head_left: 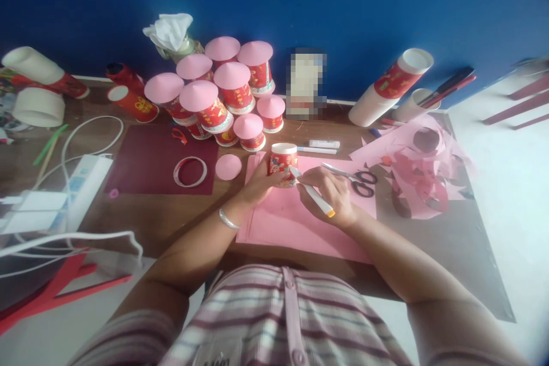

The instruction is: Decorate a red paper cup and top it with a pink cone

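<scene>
My left hand [259,183] is closed around the side of a red printed paper cup [283,163], which stands with a white end up. In my right hand [332,191] is a slim white tool with a yellow end, which looks like a craft knife [315,197]. Its pointed tip touches or nearly touches the cup's right side; the exact contact is too small to tell. Beneath both hands lie pink paper sheets [295,223]. Scissors [354,177] with dark handles rest just right of my right hand.
Several red cups with pink cone tops [199,97] stand behind, left of centre. A tape roll [190,171] lies on a maroon sheet [141,160], beside a pink disc [229,167]. Pink paper scraps [418,177] cover the right side. A power strip [86,183] with cables sits left.
</scene>
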A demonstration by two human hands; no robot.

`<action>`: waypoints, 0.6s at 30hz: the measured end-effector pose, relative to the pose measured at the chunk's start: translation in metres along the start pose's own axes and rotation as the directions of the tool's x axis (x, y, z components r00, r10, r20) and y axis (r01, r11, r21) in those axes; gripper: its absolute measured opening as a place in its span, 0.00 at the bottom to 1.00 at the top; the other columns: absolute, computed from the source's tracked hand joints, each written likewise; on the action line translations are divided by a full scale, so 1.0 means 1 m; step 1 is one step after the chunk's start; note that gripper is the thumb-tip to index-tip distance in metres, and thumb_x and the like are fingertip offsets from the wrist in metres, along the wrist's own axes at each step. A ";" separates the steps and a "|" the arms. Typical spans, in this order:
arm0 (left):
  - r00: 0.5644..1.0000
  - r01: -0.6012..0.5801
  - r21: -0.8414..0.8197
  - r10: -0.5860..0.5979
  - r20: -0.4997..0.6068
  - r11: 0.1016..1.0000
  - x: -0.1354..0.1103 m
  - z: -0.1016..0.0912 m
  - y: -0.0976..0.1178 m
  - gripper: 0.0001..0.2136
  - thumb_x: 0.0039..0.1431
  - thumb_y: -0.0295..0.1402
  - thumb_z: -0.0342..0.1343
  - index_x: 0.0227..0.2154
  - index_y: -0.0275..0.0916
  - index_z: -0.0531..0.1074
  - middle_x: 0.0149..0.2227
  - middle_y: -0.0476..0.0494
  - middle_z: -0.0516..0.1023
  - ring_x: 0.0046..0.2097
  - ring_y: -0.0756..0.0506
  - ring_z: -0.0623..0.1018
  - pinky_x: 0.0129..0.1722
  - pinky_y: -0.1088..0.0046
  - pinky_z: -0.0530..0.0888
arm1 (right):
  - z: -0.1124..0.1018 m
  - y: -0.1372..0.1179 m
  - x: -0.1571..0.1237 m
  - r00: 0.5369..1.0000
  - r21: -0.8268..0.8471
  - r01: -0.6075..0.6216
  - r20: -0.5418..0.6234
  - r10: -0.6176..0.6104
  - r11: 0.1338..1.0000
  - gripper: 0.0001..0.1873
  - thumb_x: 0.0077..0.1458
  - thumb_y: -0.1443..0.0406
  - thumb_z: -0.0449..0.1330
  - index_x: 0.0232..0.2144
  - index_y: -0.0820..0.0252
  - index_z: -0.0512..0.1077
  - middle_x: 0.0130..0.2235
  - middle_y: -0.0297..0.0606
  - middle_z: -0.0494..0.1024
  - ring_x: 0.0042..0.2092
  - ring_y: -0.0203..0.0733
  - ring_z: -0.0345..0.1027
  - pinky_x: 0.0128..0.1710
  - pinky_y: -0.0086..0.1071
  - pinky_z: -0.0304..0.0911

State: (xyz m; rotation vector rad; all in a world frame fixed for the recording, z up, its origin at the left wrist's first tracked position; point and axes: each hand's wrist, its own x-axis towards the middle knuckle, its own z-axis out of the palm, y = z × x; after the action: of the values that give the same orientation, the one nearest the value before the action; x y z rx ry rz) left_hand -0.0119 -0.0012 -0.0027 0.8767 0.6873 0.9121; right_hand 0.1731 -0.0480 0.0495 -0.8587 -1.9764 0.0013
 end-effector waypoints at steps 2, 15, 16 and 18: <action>1.000 0.003 0.008 -0.003 -0.001 1.000 0.000 0.000 0.000 0.22 0.53 0.34 0.70 0.50 0.42 0.70 0.42 0.46 0.78 0.44 0.45 0.79 0.44 0.67 0.76 | 0.000 -0.001 0.000 1.000 0.004 0.004 0.003 -0.004 1.000 0.12 0.60 0.74 0.60 0.45 0.59 0.69 0.32 0.35 0.77 0.29 0.37 0.74 0.26 0.29 0.68; 1.000 -0.001 0.044 0.001 0.013 0.999 -0.002 0.004 0.005 0.23 0.53 0.36 0.71 0.49 0.43 0.70 0.43 0.46 0.78 0.44 0.45 0.79 0.44 0.68 0.76 | -0.001 -0.003 0.000 1.000 0.018 0.019 -0.012 -0.019 1.000 0.13 0.59 0.74 0.61 0.46 0.59 0.69 0.32 0.36 0.77 0.29 0.38 0.73 0.26 0.30 0.68; 1.000 0.001 0.048 -0.002 0.005 0.999 -0.002 0.005 0.005 0.23 0.52 0.36 0.71 0.49 0.43 0.70 0.43 0.45 0.78 0.44 0.44 0.79 0.45 0.67 0.76 | -0.001 -0.002 0.000 1.000 0.008 0.014 -0.014 -0.014 1.000 0.13 0.59 0.74 0.60 0.46 0.58 0.69 0.32 0.36 0.77 0.29 0.38 0.73 0.26 0.30 0.68; 1.000 0.001 0.049 -0.001 -0.004 0.999 -0.001 0.006 0.006 0.23 0.52 0.36 0.72 0.48 0.42 0.70 0.43 0.45 0.78 0.44 0.44 0.79 0.45 0.66 0.76 | -0.002 0.000 0.000 1.000 -0.023 0.008 -0.029 -0.009 1.000 0.13 0.60 0.73 0.60 0.46 0.58 0.69 0.33 0.36 0.78 0.30 0.38 0.74 0.26 0.30 0.70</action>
State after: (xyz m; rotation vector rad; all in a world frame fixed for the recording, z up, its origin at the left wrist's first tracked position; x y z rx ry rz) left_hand -0.0097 -0.0024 0.0059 0.9188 0.7158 0.8992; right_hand 0.1751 -0.0484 0.0507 -0.8606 -1.9560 -0.0393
